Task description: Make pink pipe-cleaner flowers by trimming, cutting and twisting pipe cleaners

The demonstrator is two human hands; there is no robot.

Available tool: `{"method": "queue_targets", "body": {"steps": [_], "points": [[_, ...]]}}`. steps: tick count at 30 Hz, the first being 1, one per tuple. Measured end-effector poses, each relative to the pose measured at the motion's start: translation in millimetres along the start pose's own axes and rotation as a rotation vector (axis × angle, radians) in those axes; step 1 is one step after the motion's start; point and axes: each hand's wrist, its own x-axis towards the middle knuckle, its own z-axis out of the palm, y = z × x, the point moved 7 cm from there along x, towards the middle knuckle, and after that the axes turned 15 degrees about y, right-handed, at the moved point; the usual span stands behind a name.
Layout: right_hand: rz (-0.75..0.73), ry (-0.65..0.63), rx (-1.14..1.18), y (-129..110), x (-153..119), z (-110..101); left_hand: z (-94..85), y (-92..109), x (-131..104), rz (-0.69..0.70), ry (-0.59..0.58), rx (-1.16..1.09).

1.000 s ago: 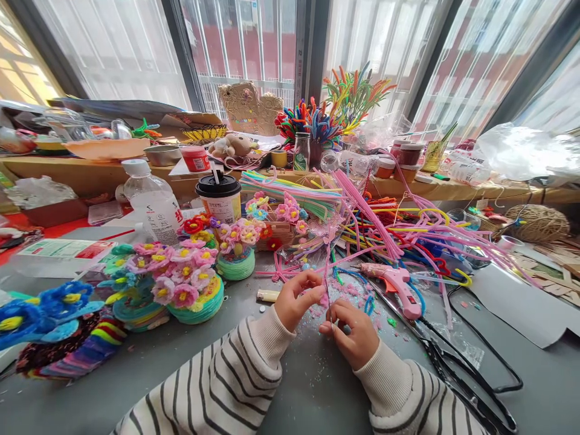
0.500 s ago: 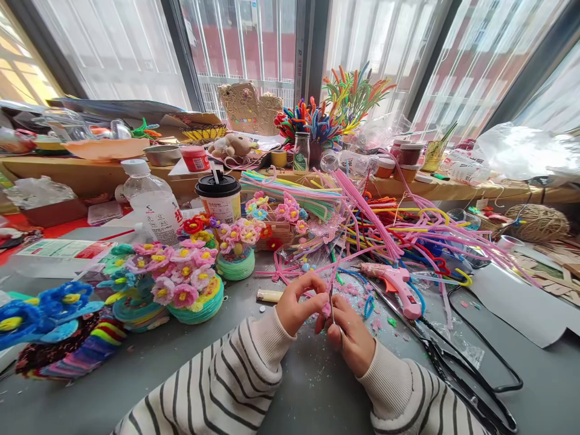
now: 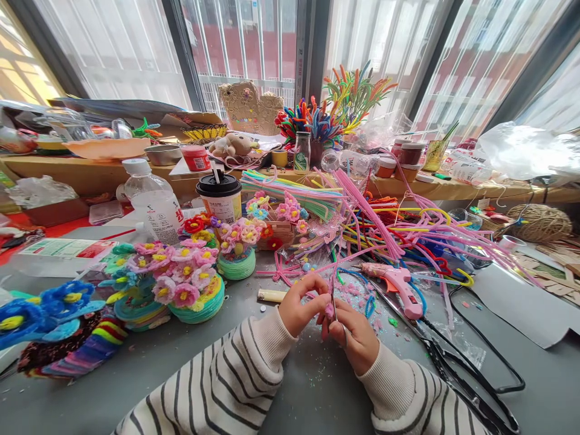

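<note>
My left hand (image 3: 302, 305) is closed in a pinch on a small fuzzy pink pipe cleaner piece (image 3: 328, 310) above the grey table. Close against it, my right hand (image 3: 360, 341) is wrapped round a pair of scissors (image 3: 334, 295), blades pointing up and away from me. The blades stand right beside the pink piece; whether they touch it I cannot tell. Fingers cover most of the scissor handles. Pink fluff clippings (image 3: 351, 296) and glitter lie just beyond my hands. A cream-coloured stick-like object (image 3: 270, 295) rests left of my left hand.
A pink glue gun (image 3: 401, 287) with a black cord lies to the right. Pipe cleaner flower pots (image 3: 194, 305) stand left, before a plastic bottle (image 3: 156, 208) and a lidded cup (image 3: 220, 196). Loose pink pipe cleaners (image 3: 371, 211) spread behind, beside white paper (image 3: 521, 305).
Both hands have shifted very slightly to the right, still together with the scissors and pink piece. The other things on the table stay as they were.
</note>
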Motion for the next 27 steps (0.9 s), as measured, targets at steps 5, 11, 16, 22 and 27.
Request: {"method": "queue_targets", "body": {"steps": [5, 11, 16, 22, 27], "points": [[-0.016, 0.001, 0.000, -2, 0, 0, -1.2, -1, 0, 0.006, 0.008, -0.012], [-0.015, -0.017, -0.038, -2, 1, 3, -1.5, -3, 0, -0.026, 0.000, -0.027], [-0.027, -0.069, 0.030, -6, -2, 8, -3.6, -2, 0, 0.024, 0.017, 0.026], [-0.028, -0.089, 0.056, -9, -3, 10, -2.6, -6, -1, 0.019, -0.009, 0.013], [-0.019, -0.075, 0.017, -4, -2, 9, -1.1, -5, -1, 0.007, -0.008, -0.011]]}}
